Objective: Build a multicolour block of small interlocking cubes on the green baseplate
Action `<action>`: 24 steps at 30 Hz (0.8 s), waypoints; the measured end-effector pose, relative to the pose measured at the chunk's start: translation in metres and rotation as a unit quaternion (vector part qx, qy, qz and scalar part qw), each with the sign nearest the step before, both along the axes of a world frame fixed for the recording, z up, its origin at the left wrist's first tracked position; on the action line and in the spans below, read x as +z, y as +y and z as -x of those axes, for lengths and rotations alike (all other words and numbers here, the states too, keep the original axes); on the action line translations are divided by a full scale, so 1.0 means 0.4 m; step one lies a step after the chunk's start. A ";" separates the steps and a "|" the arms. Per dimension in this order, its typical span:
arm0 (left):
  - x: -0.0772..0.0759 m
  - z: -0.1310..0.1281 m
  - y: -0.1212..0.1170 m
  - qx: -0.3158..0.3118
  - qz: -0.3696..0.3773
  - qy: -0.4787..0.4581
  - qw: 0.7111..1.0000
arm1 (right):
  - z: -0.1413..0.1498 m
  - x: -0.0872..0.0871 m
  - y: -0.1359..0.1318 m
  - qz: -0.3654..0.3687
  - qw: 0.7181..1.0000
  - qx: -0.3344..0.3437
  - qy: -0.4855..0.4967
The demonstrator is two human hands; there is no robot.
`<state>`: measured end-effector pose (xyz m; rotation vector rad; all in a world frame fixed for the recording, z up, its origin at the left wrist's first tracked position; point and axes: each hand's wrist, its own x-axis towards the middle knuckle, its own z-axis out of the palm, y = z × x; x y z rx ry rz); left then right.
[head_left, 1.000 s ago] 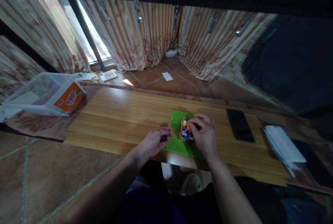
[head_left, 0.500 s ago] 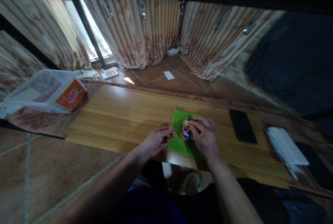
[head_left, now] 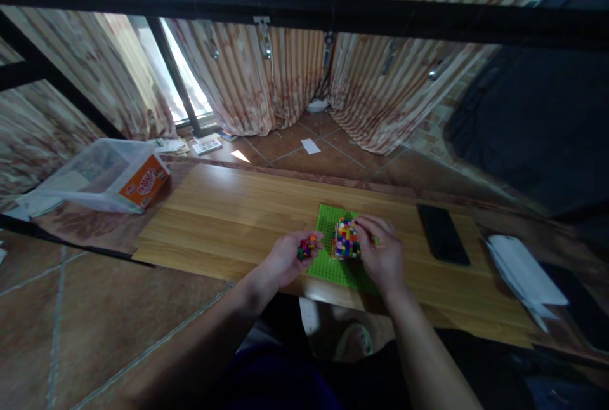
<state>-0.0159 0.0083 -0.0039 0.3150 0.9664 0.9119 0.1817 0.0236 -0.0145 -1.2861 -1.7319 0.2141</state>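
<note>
A green studded baseplate (head_left: pixel 328 219) lies on the wooden table (head_left: pixel 228 219). On it stands a block of many-coloured small bricks (head_left: pixel 346 240). My right hand (head_left: pixel 383 254) curls round the block's right side, fingers touching its top. My left hand (head_left: pixel 288 257) sits at the baseplate's left edge, fingers closed on a few small coloured bricks (head_left: pixel 306 247).
A black phone (head_left: pixel 442 233) lies on the table to the right, with white paper (head_left: pixel 521 267) beyond it. A clear plastic tub (head_left: pixel 90 172) with an orange box (head_left: pixel 145 183) rests at the far left. A black bar (head_left: pixel 304 13) crosses overhead; curtains hang behind.
The camera has tilted up a little. My left hand has lifted slightly and turned, so the small bricks in it now show. My right hand stays on the block.
</note>
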 end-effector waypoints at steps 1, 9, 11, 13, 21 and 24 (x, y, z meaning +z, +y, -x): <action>0.004 0.000 -0.001 -0.002 -0.005 -0.001 1.000 | 0.000 0.004 -0.003 -0.009 1.000 -0.004 0.003; 0.015 -0.018 -0.012 -0.038 -0.094 0.008 0.995 | 0.043 0.032 -0.044 0.006 0.996 0.084 0.003; 0.016 -0.026 -0.011 -0.047 -0.114 -0.005 0.992 | 0.054 0.035 -0.051 0.022 0.994 0.109 0.004; 0.020 -0.033 -0.011 -0.051 -0.128 -0.017 0.990 | 0.059 0.038 -0.054 0.038 0.991 0.125 0.009; 0.034 -0.049 -0.019 -0.056 -0.149 -0.005 0.987 | 0.058 0.044 -0.054 0.104 0.974 0.191 0.069; 0.032 -0.052 -0.022 -0.063 -0.155 0.005 0.986 | 0.058 0.043 -0.050 0.130 0.965 0.203 0.101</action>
